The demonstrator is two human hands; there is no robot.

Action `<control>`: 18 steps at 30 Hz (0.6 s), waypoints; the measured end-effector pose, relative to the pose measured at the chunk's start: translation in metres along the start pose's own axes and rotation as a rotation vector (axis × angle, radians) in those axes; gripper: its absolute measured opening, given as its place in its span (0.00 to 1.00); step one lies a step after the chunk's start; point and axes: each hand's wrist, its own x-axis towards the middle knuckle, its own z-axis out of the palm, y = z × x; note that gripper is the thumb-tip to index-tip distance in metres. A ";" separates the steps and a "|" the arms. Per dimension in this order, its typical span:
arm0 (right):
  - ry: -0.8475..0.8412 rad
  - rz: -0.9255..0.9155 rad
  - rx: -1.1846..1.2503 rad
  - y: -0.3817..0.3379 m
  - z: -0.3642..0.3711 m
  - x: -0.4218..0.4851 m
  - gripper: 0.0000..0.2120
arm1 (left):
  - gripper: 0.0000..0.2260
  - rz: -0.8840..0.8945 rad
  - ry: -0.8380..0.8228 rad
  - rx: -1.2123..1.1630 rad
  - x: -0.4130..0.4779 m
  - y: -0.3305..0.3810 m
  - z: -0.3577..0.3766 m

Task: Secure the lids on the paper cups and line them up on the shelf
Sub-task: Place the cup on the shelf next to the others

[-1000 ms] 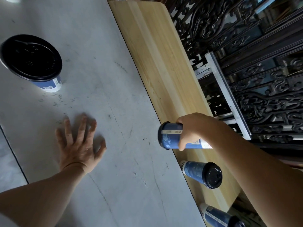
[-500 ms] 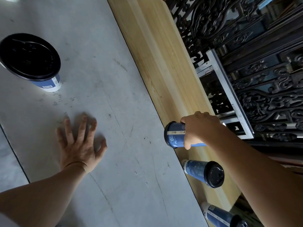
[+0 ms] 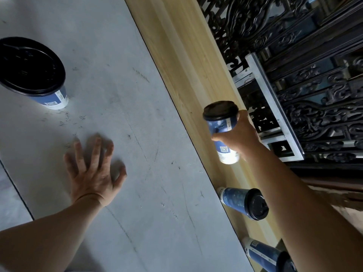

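- You are holding a lidded blue cup (image 3: 222, 130) in your right hand (image 3: 238, 138), fingers wrapped around its lower body, the black lid on top and the white base pointing down toward the wooden shelf (image 3: 188, 61).
- The cup is sitting over the shelf's far half; whether its base is touching the wood or hanging just above it, you cannot tell from this angle.
- Your left hand (image 3: 92, 169) is lying flat on the grey tabletop (image 3: 121, 79), fingers spread wide, holding nothing.
- Two more lidded cups are already standing on the shelf nearer to you: one (image 3: 243, 203) just behind the held cup, another (image 3: 269, 256) partly cut off at the bottom edge.
- So the step in hand looks like placing: you are adding the third cup to the row.
- The next move calls for settling the base flat on the wood, in line with the two neighbours and spaced like them, then letting the fingers open without tipping it.
- One large lidded cup (image 3: 39, 75) is waiting on the tabletop, well apart from the shelf; it is probably the next to fetch.
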 end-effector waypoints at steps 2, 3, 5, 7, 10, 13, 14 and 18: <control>0.100 0.050 0.244 0.010 0.012 0.002 0.36 | 0.37 -0.002 -0.004 -0.002 0.000 0.000 0.001; 0.145 0.073 0.339 0.016 0.020 0.002 0.37 | 0.37 0.000 -0.002 -0.005 0.000 0.000 0.001; 0.219 0.109 0.501 0.029 0.043 -0.002 0.37 | 0.37 0.006 0.010 -0.015 0.000 -0.001 0.003; 0.259 0.142 0.641 0.040 0.067 -0.009 0.36 | 0.38 0.006 0.011 -0.007 0.000 -0.001 0.004; 0.315 0.165 0.732 0.048 0.093 -0.017 0.35 | 0.38 0.003 0.025 -0.015 -0.001 0.000 0.004; 0.334 0.252 0.795 0.054 0.098 -0.013 0.35 | 0.38 0.015 0.057 -0.027 -0.001 0.001 0.003; 0.321 0.276 0.845 0.057 0.098 -0.011 0.35 | 0.38 0.020 0.062 -0.028 -0.001 0.002 0.003; 0.314 0.313 1.001 0.064 0.099 -0.005 0.32 | 0.39 0.024 0.068 -0.032 -0.002 0.001 0.002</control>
